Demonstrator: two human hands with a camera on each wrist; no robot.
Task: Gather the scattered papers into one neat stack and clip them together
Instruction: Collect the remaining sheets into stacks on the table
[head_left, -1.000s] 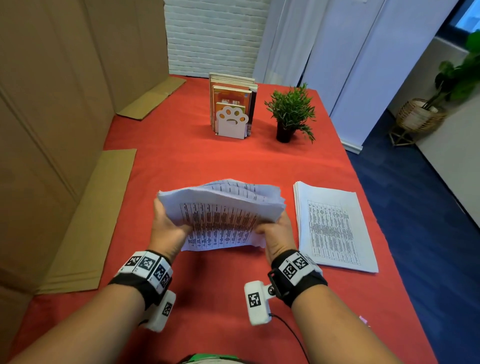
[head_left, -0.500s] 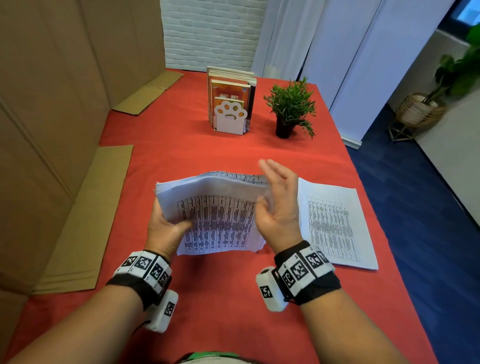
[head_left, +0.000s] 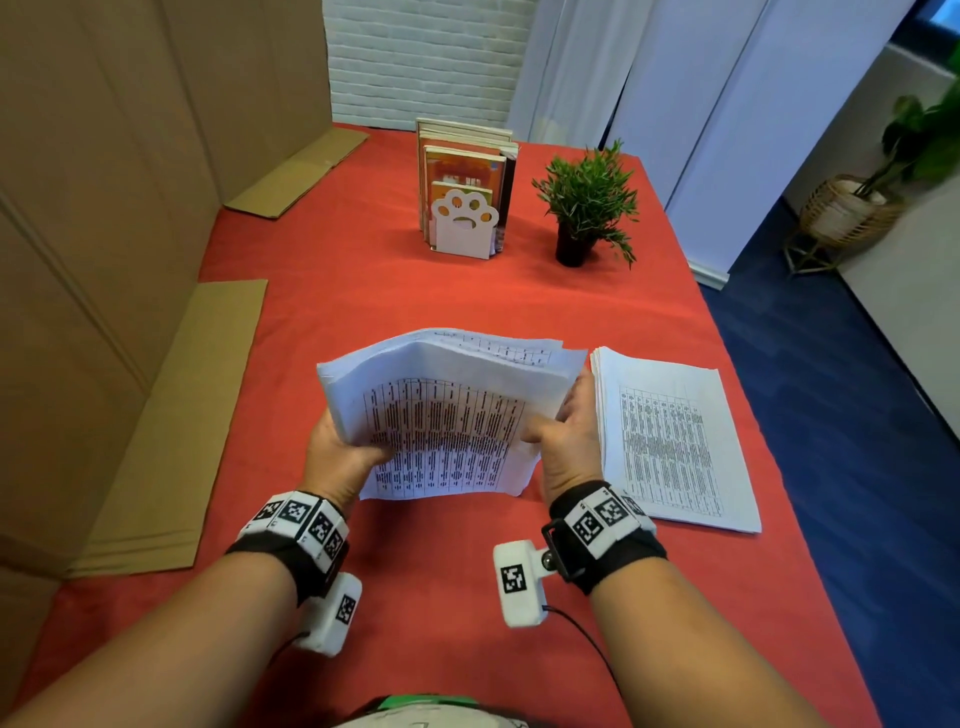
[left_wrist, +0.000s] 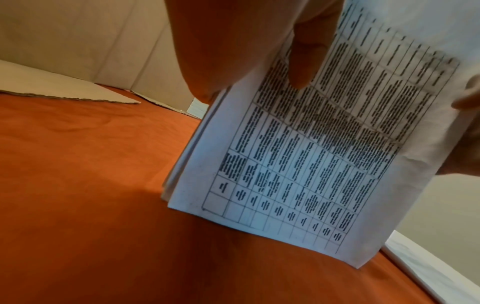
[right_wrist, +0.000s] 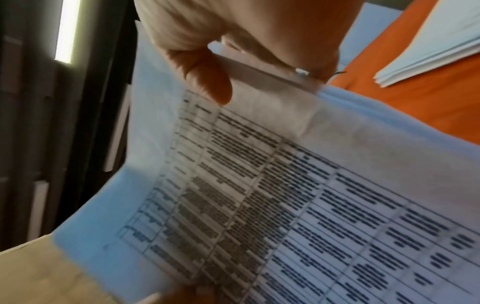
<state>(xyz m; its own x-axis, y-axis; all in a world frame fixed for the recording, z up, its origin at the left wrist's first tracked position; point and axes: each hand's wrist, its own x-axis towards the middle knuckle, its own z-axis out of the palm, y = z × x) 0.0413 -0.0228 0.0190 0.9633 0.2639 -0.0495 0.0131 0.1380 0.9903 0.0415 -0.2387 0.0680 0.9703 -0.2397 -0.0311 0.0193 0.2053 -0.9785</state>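
Back on the bundle's right edge after lifting away open, the right hand (head_left: 569, 441) now clamps it, thumb in front; the left hand (head_left: 340, 457) grips the left edge likewise. Between them the sheaf of papers (head_left: 447, 415) stands on its bottom edge on the table (head_left: 467, 301), top edges ragged. 1 stack (head_left: 670, 436) lies beside it unmerged. Squaring is underway; merging and clipping remain, and no clip shows.

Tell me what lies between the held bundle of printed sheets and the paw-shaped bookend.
Only bare red tablecloth lies between the held bundle of printed sheets and the white paw-shaped bookend, as the head view shows.
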